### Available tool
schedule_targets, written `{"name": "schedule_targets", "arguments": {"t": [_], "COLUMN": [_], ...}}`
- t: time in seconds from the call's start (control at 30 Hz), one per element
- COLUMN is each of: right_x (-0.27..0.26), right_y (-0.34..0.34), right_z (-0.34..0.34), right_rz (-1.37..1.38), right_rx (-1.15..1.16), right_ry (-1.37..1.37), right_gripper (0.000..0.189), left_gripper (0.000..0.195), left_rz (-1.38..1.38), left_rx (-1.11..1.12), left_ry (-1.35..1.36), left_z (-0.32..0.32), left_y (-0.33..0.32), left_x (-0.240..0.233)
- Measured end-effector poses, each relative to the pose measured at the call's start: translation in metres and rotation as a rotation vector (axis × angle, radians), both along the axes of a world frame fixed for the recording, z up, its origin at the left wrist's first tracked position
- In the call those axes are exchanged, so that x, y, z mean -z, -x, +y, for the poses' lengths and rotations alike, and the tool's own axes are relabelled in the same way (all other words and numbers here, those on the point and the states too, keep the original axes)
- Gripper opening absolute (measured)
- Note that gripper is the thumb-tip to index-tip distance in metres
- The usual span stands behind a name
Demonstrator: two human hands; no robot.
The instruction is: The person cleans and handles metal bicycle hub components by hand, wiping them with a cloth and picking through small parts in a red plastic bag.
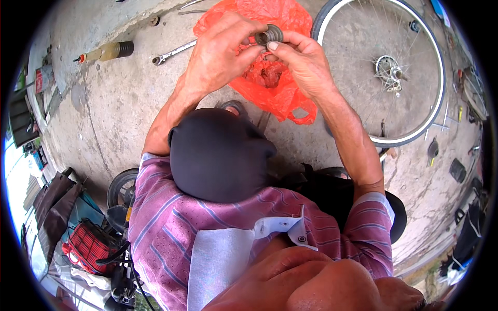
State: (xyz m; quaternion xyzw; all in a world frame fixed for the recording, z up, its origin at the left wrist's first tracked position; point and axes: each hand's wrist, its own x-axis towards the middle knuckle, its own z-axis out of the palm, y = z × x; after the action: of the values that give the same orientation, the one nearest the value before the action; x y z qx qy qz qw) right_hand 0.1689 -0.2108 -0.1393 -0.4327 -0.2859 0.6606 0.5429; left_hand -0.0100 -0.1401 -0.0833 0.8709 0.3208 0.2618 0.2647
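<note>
Both hands hold one small, round, stepped metal part (269,35) with a hollow centre, above a thin red plastic bag (268,74). My left hand (221,50) pinches its left rim between thumb and fingers. From the other side, my right hand (305,58) grips it with the thumb in front. Grease or dirt darkens the part's opening. The bag lies spread on the concrete, and dark bits, too unclear to name, show in its folds. Just left of the bag is a wrench (173,53), partly hidden behind my left hand.
A bicycle wheel (439,77) lies flat at the right, its hub (389,70) showing. An oil bottle (111,51) with a red nozzle lies at upper left. My dark-clothed knee (218,155) rises below the hands. A red basket (91,245) stands at lower left, near a small wheel (120,188).
</note>
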Motion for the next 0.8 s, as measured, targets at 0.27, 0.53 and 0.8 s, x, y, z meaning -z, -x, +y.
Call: {"name": "schedule_targets", "arguments": {"t": [0.27,0.53,0.8], "right_x": [0.005,0.003,-0.004], "right_y": [-0.001,0.002,0.008], "right_z": [0.000,-0.001,-0.007], "right_rz": [0.049,0.026,-0.077], "right_rx": [-0.026,0.081,0.112], "right_ry": [-0.017,-0.004,-0.047], "right_gripper": [0.024,0.026,0.025], "left_gripper": [0.037,0.040,0.025], "left_rz": [-0.052,-0.067,-0.243], "left_rx": [0.040,-0.020,-0.093], "left_ry": [0.139,0.041,0.327], "left_z": [0.005,-0.005,-0.011], "left_y": [0.005,-0.003,0.000], "left_x": [0.002,-0.007,0.010]}}
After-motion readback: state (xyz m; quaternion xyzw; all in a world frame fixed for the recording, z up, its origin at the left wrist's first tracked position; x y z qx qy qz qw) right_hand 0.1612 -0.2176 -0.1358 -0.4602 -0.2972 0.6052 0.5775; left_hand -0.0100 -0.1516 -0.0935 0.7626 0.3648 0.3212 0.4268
